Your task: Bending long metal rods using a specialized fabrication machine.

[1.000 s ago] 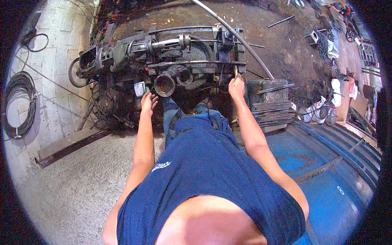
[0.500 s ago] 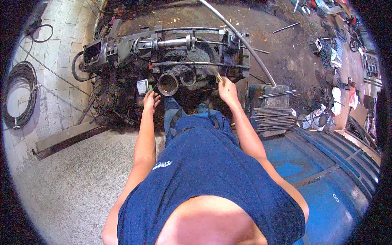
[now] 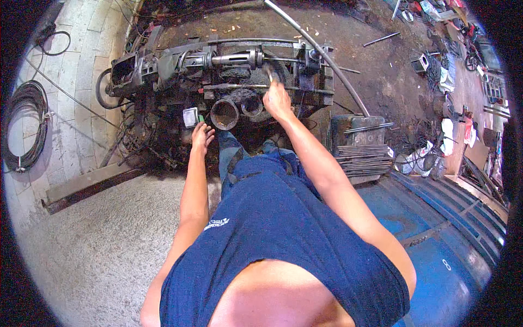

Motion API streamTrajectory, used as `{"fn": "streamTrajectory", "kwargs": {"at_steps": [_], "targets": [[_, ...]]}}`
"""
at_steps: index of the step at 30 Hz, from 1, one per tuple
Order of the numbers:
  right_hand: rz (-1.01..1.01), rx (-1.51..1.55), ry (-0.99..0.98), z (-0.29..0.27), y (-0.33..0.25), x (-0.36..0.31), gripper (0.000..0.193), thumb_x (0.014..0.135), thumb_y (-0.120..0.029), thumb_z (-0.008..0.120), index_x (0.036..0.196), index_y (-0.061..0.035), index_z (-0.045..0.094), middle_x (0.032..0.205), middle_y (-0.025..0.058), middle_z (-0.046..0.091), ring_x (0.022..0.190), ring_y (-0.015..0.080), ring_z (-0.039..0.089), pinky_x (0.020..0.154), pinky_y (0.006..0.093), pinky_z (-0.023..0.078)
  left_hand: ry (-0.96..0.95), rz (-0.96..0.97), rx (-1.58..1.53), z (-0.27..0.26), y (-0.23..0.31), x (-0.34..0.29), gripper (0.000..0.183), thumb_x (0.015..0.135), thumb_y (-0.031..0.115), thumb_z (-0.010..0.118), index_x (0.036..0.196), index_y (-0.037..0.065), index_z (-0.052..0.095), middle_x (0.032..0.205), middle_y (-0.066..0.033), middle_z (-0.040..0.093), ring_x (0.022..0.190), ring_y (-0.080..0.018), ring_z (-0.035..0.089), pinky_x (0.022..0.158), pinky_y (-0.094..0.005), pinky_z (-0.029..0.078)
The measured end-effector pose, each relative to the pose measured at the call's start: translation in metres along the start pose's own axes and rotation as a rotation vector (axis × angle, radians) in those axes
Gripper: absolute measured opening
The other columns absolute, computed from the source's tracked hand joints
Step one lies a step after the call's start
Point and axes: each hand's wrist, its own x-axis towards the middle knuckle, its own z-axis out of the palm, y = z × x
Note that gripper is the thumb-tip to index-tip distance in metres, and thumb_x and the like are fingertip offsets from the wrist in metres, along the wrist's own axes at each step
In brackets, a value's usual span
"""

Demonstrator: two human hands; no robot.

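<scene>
Head cam: R hand grips blurred brush-like tool, tip/long axis fwd, slightly L; L hand, can't tell grip.

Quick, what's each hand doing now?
Left hand: half-curled beside a squarish white-and-green object; grip can't be told.
Right hand: closed, holding a slim, pale-handled tool.

Right grip: slim tool over machine | Left grip: near pale square item

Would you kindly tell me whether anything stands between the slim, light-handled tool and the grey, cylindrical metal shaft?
Nothing visible stands between the tool and shaft; the dark metal rail passes behind the right hand.
</scene>
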Motion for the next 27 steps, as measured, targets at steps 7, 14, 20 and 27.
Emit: {"fn": "streamTrajectory", "kwargs": {"at_steps": [7, 14, 20, 27], "targets": [[0.024, 0.082, 0.011, -0.007, 0.043, -0.058, 0.031, 0.086, -0.010, 0.044, 0.107, 0.0114, 0.053, 0.093, 0.0319, 0.059, 0.089, 0.0462, 0.059, 0.081, 0.0502, 0.047, 0.014, -0.007, 0.021, 0.003, 0.003, 0.004, 0.042, 0.095, 0.020, 0.050, 0.135, 0.013, 0.041, 0.107, -0.0081, 0.060, 0.087, -0.0213, 0.065, 0.069, -0.0322, 0.053], [0.077, 0.101, 0.075, -0.012, 0.048, -0.045, 0.037, 0.089, -0.013, 0.044, 0.119, 0.0078, 0.050, 0.102, 0.0305, 0.058, 0.096, 0.0438, 0.058, 0.083, 0.0492, 0.046, -0.009, 0.013, 0.010, 0.004, 0.004, 0.001, 0.041, 0.095, 0.019, 0.050, 0.134, 0.013, 0.042, 0.104, -0.0068, 0.060, 0.086, -0.0198, 0.065, 0.066, -0.0314, 0.054], [0.072, -0.057, -0.027, -0.004, 0.051, -0.044, 0.042, 0.086, -0.012, 0.044, 0.122, 0.0095, 0.048, 0.093, 0.0304, 0.061, 0.085, 0.0436, 0.062, 0.075, 0.0515, 0.049, 0.024, 0.007, 0.046, 0.004, 0.003, -0.002, 0.043, 0.095, 0.020, 0.049, 0.136, 0.014, 0.040, 0.106, -0.0059, 0.060, 0.087, -0.0197, 0.065, 0.067, -0.0309, 0.054], [0.075, -0.076, -0.057, -0.011, 0.054, -0.044, 0.045, 0.085, -0.013, 0.044, 0.124, 0.0086, 0.049, 0.085, 0.0303, 0.062, 0.080, 0.0446, 0.063, 0.072, 0.0517, 0.050, 0.023, 0.016, 0.035, 0.002, 0.000, -0.001, 0.043, 0.095, 0.020, 0.049, 0.136, 0.014, 0.040, 0.105, -0.0059, 0.060, 0.087, -0.0198, 0.065, 0.067, -0.0316, 0.053]]}}
